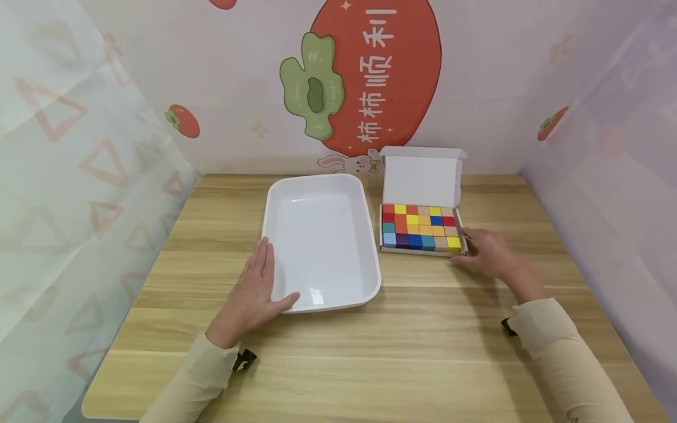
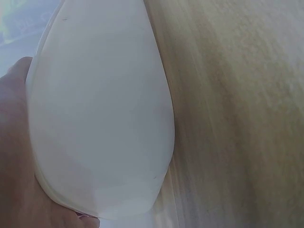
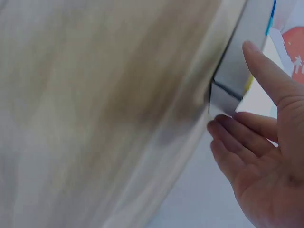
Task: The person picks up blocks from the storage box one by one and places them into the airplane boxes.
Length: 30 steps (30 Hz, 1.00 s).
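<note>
A white rectangular tray (image 1: 322, 241) stands on the table with its long side running away from me. My left hand (image 1: 251, 299) rests at its near left corner, fingers straight along the left side and thumb at the front rim. The left wrist view shows the tray's outer wall (image 2: 102, 109) close up beside that hand. To the right lies an open cardboard box (image 1: 418, 254) filled with rows of colored wooden cubes (image 1: 420, 229). My right hand (image 1: 492, 252) is at the box's near right corner, thumb by the front wall, loosely extended fingers (image 3: 251, 133) touching the right side.
Both things stand on a wood-grain table (image 1: 370, 364). The box's white lid (image 1: 421, 179) is raised toward the patterned back wall cloth (image 1: 238, 76). Hanging cloths flank the table left and right.
</note>
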### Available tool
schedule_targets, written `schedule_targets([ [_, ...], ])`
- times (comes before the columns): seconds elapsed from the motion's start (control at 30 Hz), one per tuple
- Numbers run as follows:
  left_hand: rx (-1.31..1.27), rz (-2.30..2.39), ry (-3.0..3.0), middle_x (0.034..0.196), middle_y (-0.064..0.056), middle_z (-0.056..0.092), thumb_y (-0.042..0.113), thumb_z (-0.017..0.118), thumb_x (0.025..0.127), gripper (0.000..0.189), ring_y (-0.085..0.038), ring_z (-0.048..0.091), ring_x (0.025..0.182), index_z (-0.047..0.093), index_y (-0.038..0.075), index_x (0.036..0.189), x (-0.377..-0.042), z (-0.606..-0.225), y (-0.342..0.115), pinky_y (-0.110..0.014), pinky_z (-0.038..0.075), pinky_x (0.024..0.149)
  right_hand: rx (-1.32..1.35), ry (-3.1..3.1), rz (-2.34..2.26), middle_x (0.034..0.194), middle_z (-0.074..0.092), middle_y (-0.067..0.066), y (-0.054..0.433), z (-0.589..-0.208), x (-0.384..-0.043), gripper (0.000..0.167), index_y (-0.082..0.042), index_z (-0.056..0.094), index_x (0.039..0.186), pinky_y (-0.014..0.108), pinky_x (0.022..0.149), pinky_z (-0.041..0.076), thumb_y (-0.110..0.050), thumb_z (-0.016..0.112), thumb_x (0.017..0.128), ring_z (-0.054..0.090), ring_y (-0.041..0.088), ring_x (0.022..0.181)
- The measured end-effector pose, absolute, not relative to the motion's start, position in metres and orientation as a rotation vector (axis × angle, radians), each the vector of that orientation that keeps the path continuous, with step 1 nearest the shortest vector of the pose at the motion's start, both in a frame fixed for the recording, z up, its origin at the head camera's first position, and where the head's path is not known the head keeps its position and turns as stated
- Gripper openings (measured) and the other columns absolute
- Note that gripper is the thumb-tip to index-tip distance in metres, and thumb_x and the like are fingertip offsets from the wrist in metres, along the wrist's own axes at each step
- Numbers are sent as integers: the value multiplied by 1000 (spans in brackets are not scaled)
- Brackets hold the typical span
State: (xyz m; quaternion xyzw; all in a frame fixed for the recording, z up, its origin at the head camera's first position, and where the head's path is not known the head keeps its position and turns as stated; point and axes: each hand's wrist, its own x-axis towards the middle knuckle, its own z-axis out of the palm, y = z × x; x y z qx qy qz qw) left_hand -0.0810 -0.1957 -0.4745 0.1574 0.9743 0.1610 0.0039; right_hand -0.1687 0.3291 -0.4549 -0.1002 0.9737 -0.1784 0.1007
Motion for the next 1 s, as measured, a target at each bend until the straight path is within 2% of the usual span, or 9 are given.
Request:
schedule_targets([
  [0.07,495,503,3054,177,-26,-3,65,64,93,121,-42,0,166,1,-9,165,-81,-475,-196,-59,17,133,-314,2906,-542,135,62,33,326,-459,-169,92,10,38,157,59,98,55,-38,83,92,58,43,112],
  [0.1,498,501,3056,177,-26,-3,65,64,93,121,-42,0,166,1,-9,165,-82,-475,-196,-60,17,133,-317,2921,-547,125,65,30,325,-461,-170,92,11,39,156,53,90,56,-38,83,92,58,39,105],
  [0.2,502,500,3058,177,-26,-3,65,64,93,121,-43,1,166,1,-9,165,-82,-476,-196,-61,18,133,-302,2951,-572,97,61,18,321,-465,-171,90,12,43,154,40,72,46,-39,83,92,53,31,89],
  [0.3,506,498,3061,177,-26,-2,64,65,93,121,-43,1,166,1,-9,165,-82,-476,-196,-60,18,133,-269,2963,-585,86,54,12,319,-465,-172,90,13,44,152,35,66,41,-39,84,91,51,28,83],
  [0.6,506,492,3062,176,-27,-2,65,64,93,121,-43,1,166,1,-10,165,-81,-475,-197,-60,18,133,-205,2931,-599,87,53,14,318,-465,-180,87,13,41,155,33,64,43,-33,82,93,52,29,82],
  [1.0,508,499,3068,177,-27,-2,64,64,93,120,-43,2,166,3,-10,165,-81,-476,-197,-61,18,133,-96,2859,-576,90,48,16,330,-461,-205,93,11,35,158,32,63,45,-38,81,94,52,30,85],
])
